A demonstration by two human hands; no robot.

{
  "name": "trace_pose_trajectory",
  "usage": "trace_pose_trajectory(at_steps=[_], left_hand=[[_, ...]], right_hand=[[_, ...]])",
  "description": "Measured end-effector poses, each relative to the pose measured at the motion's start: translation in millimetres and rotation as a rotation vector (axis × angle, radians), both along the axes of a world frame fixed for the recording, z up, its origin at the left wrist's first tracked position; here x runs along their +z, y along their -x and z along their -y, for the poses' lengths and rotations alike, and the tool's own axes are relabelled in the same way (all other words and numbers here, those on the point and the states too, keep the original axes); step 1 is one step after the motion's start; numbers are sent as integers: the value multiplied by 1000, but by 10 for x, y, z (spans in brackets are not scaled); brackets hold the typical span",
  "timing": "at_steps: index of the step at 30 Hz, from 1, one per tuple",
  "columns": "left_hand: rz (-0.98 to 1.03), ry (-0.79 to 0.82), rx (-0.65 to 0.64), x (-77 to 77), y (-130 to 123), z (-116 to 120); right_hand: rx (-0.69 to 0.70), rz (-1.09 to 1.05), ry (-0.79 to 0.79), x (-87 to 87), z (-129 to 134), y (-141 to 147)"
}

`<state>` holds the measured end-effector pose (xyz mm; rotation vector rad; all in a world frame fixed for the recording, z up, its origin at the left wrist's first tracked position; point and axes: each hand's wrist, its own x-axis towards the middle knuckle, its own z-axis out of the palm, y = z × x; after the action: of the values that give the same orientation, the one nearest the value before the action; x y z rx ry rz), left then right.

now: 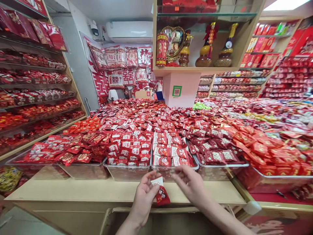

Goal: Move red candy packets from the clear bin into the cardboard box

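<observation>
My left hand [146,195] pinches a small red-and-white candy packet [162,195] between thumb and fingers, in front of the counter's edge. The packet hangs tilted, with its white end up by my fingers and little printed figures on the red part. To the right of it, my right hand [189,182] is slightly blurred, fingers loosely bent and apart, with nothing visible in them. Both hands are just before a clear plastic tray [174,168] with rows of similar red-and-white packets [162,151]. My right hand overlaps the tray's front rim from this view.
Dark-red packets [217,153] fill the tray on the right, red ones [129,147] the tray on the left. Below my hands stands an open cardboard box [132,210] against the wooden counter [85,192]. A cabinet [207,69] with bottles hangs above a white pillar [182,98].
</observation>
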<state>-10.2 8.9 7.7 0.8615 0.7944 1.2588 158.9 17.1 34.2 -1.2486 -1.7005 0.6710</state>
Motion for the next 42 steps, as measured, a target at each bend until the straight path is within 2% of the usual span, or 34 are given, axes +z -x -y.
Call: trace_pose_trajectory(at_steps=[3, 5, 8, 15, 23, 29, 35, 39, 42], left_hand=[[100, 27, 20, 34, 7, -9], [130, 39, 35, 52, 12, -8], [126, 55, 49, 65, 13, 5], [-47, -20, 44, 14, -19, 25], [-273, -20, -45, 2, -19, 16], [-157, -18, 39, -19, 1, 7], [-107, -23, 78, -23, -11, 39], [-26, -16, 137, -22, -19, 17], [38, -20, 170, -6, -17, 0]], right_hand=[[245, -221, 275, -184, 143, 267], [309, -373, 368, -292, 142, 362], [272, -478, 384, -361, 90, 372], [270, -576, 463, -308, 92, 287], [174, -471, 377, -342, 116, 282], [183, -485, 432, -319, 134, 273], [146, -493, 371, -312, 135, 267], [159, -411, 304, -354, 152, 247], [149, -377, 225, -269, 122, 167]])
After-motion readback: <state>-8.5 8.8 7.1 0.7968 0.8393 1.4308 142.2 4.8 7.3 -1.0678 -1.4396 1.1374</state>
